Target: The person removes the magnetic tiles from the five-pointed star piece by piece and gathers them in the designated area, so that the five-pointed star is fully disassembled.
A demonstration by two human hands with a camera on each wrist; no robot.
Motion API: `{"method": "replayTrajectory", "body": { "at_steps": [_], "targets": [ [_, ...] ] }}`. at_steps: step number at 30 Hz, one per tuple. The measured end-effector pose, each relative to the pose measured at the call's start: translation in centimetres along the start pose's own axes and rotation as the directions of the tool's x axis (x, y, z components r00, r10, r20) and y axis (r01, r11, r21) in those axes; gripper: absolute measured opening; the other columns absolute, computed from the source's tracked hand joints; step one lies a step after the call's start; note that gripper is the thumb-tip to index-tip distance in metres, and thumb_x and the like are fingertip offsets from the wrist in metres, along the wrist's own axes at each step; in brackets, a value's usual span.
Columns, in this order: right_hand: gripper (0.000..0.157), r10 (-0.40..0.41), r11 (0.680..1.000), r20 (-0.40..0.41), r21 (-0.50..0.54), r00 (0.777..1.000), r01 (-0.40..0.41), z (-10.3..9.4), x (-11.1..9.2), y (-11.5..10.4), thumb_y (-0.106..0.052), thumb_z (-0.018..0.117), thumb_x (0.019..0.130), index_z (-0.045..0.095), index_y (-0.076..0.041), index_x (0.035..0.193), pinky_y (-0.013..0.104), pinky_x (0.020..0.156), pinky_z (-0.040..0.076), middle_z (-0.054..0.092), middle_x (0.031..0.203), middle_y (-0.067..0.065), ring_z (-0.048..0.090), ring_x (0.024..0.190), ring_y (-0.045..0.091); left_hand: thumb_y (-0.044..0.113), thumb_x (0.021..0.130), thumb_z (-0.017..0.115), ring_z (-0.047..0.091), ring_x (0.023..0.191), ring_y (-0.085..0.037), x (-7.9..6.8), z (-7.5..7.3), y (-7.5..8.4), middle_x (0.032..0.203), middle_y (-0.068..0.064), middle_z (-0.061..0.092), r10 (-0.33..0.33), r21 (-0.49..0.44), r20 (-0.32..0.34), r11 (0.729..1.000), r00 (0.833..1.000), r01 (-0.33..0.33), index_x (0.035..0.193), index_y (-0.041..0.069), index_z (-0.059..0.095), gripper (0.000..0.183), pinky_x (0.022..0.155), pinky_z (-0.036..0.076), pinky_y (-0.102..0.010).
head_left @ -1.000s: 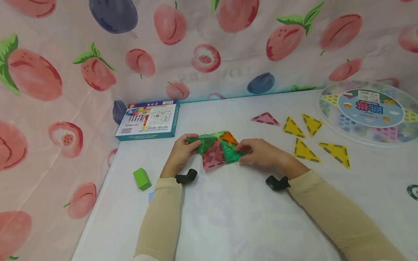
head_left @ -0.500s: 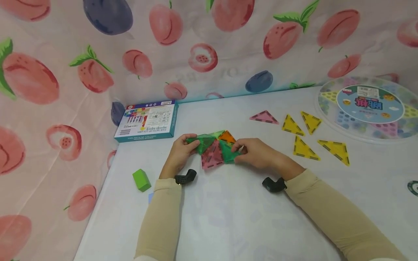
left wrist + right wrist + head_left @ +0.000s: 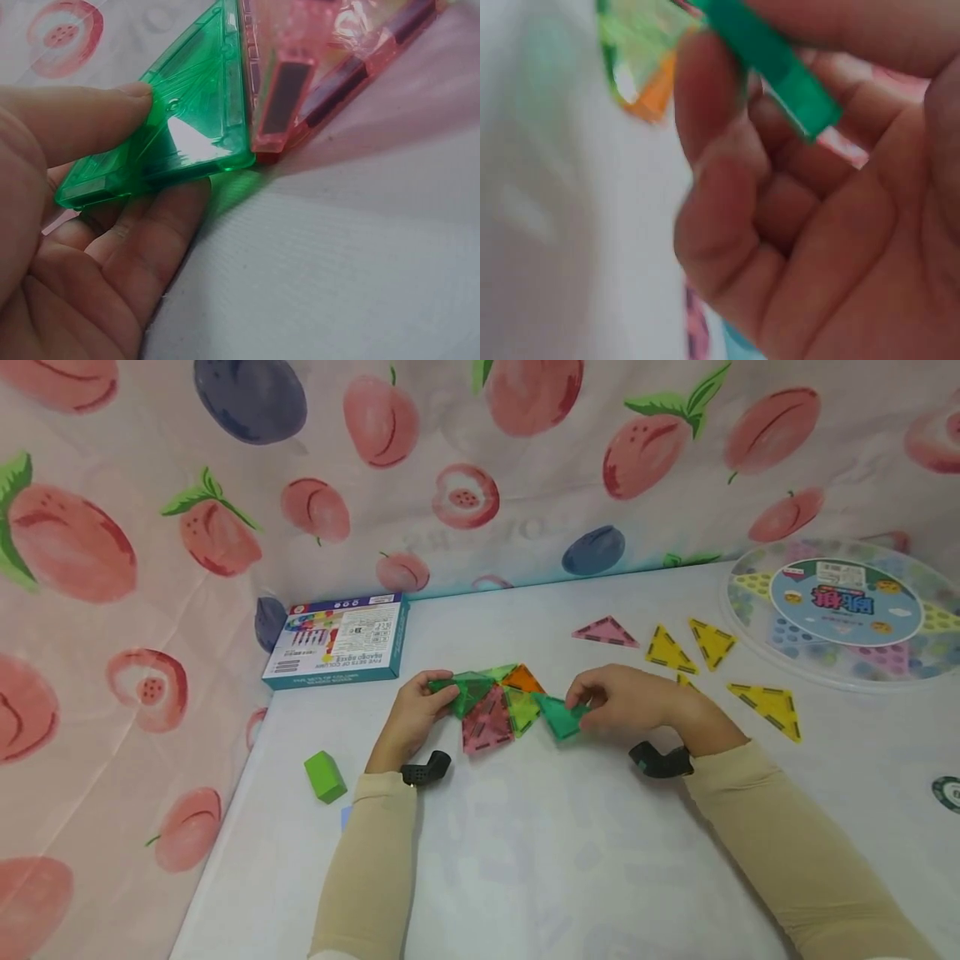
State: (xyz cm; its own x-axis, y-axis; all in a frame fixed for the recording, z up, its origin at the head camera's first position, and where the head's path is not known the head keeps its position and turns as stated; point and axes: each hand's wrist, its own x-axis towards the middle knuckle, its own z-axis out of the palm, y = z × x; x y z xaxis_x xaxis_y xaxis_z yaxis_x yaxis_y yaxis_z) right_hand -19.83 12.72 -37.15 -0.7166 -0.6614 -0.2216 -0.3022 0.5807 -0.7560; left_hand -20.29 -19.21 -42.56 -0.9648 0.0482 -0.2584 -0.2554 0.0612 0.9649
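My left hand (image 3: 411,710) pinches a translucent green triangular magnetic tile (image 3: 199,97) between thumb and fingers. That tile meets a pink triangular tile (image 3: 489,720) along one side. A yellow-green tile (image 3: 522,710), an orange tile (image 3: 522,678) and a light green tile (image 3: 501,672) join them in a raised cluster on the table. To the right of it, my right hand (image 3: 630,700) pinches another green triangular tile (image 3: 558,718). Its left corner is close to the cluster; whether they touch, I cannot tell. In the right wrist view this tile is edge-on and blurred.
Several yellow triangular tiles (image 3: 767,708) and a pink one (image 3: 606,631) lie beyond my right hand. A round game box (image 3: 795,643) stands at the far right, a flat carton (image 3: 337,639) at the back left. A green block (image 3: 326,777) sits left of my left forearm.
My right hand has drawn its green tile rightward away from the cluster, baring the yellow-green tile. My left hand keeps its hold in nearly the same place.
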Motion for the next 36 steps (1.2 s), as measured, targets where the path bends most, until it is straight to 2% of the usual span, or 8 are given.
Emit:
{"method": "replayTrajectory", "body": {
  "at_steps": [2, 5, 15, 22, 26, 28, 30, 36],
  "targets": [
    [0.020, 0.059, 0.998, -0.085, -0.001, 0.995, -0.059, -1.0, -0.5, 0.7, -0.015, 0.065, 0.081, 0.061, -0.017, 0.100, 0.035, 0.077, 0.045, 0.059, 0.098, -0.002, 0.052, 0.088, 0.020, 0.013, 0.085, 0.062, 0.055, 0.100, -0.020, 0.0, 0.0, 0.0, 0.109, -0.013, 0.053, -0.001, -0.002, 0.001, 1.000, 1.000, 0.001, 0.113, 0.007, 0.053, 0.030, 0.079, 0.047, -0.029],
    [0.024, 0.158, 0.987, -0.197, -0.009, 0.968, -0.162, -2.2, -0.9, 2.1, -0.019, 0.064, 0.083, 0.060, -0.016, 0.106, 0.040, 0.083, 0.042, 0.058, 0.105, 0.001, 0.050, 0.096, 0.022, 0.013, 0.085, 0.061, 0.054, 0.100, -0.020, 0.0, 0.1, 0.0, 0.109, -0.013, 0.054, -0.004, -0.009, 0.002, 1.000, 1.000, 0.004, 0.113, 0.007, 0.053, 0.030, 0.079, 0.047, -0.030],
    [0.036, 0.287, 0.950, -0.347, -0.017, 0.893, -0.312, -3.3, -0.2, 5.0, -0.026, 0.058, 0.087, 0.052, -0.015, 0.120, 0.049, 0.092, 0.033, 0.046, 0.125, 0.012, 0.038, 0.112, 0.031, 0.013, 0.085, 0.062, 0.054, 0.100, -0.020, 0.2, 0.4, 0.0, 0.109, -0.013, 0.054, 0.002, -0.019, -0.002, 1.000, 1.000, -0.002, 0.113, 0.007, 0.053, 0.030, 0.079, 0.047, -0.030],
    [0.039, 0.233, 0.951, -0.440, -0.082, 0.867, -0.297, -3.2, 0.1, 5.1, -0.030, 0.057, 0.087, 0.052, -0.010, 0.121, 0.051, 0.095, 0.028, 0.044, 0.128, 0.017, 0.036, 0.118, 0.035, 0.013, 0.085, 0.062, 0.054, 0.099, -0.020, 0.2, 0.6, 0.2, 0.109, -0.013, 0.054, 0.004, -0.018, -0.004, 1.000, 1.000, -0.004, 0.112, 0.007, 0.053, 0.029, 0.079, 0.047, -0.030],
    [0.049, 0.238, 0.956, -0.509, -0.026, 0.827, -0.291, -3.6, -0.7, 4.0, -0.043, 0.053, 0.087, 0.049, -0.012, 0.125, 0.052, 0.092, 0.031, 0.043, 0.130, 0.016, 0.038, 0.113, 0.035, 0.014, 0.085, 0.062, 0.054, 0.100, -0.020, 0.1, 0.6, 0.2, 0.110, -0.013, 0.053, 0.001, -0.012, -0.001, 1.000, 1.000, -0.001, 0.113, 0.007, 0.053, 0.030, 0.079, 0.047, -0.030],
    [0.053, 0.241, 0.963, -0.524, 0.023, 0.817, -0.270, -3.7, -1.2, 3.3, -0.048, 0.052, 0.086, 0.048, -0.014, 0.126, 0.049, 0.088, 0.036, 0.046, 0.126, 0.013, 0.040, 0.108, 0.032, 0.014, 0.085, 0.062, 0.054, 0.100, -0.020, 0.1, 0.5, 0.2, 0.110, -0.013, 0.053, 0.000, -0.015, 0.001, 1.000, 1.000, 0.000, 0.113, 0.007, 0.053, 0.031, 0.079, 0.047, -0.030],
    [0.052, 0.209, 0.974, -0.512, 0.029, 0.833, -0.226, -3.6, -1.2, 2.9, -0.047, 0.055, 0.084, 0.050, -0.013, 0.123, 0.046, 0.084, 0.040, 0.050, 0.119, 0.011, 0.044, 0.103, 0.029, 0.014, 0.084, 0.062, 0.053, 0.100, -0.020, 0.1, 0.4, 0.1, 0.111, -0.013, 0.053, 0.000, -0.009, -0.003, 1.000, 1.000, 0.000, 0.113, 0.007, 0.053, 0.031, 0.080, 0.047, -0.030],
    [0.044, 0.083, 0.994, -0.351, -0.034, 0.933, -0.101, -0.7, -0.1, 0.9, -0.040, 0.063, 0.081, 0.056, -0.010, 0.114, 0.039, 0.080, 0.044, 0.057, 0.109, 0.005, 0.052, 0.095, 0.019, 0.013, 0.084, 0.063, 0.051, 0.101, -0.020, 0.2, 0.4, -0.2, 0.115, -0.010, 0.050, 0.004, 0.001, -0.035, 1.000, 0.999, -0.004, 0.112, 0.007, 0.053, 0.030, 0.079, 0.047, -0.029]
  ]
}}
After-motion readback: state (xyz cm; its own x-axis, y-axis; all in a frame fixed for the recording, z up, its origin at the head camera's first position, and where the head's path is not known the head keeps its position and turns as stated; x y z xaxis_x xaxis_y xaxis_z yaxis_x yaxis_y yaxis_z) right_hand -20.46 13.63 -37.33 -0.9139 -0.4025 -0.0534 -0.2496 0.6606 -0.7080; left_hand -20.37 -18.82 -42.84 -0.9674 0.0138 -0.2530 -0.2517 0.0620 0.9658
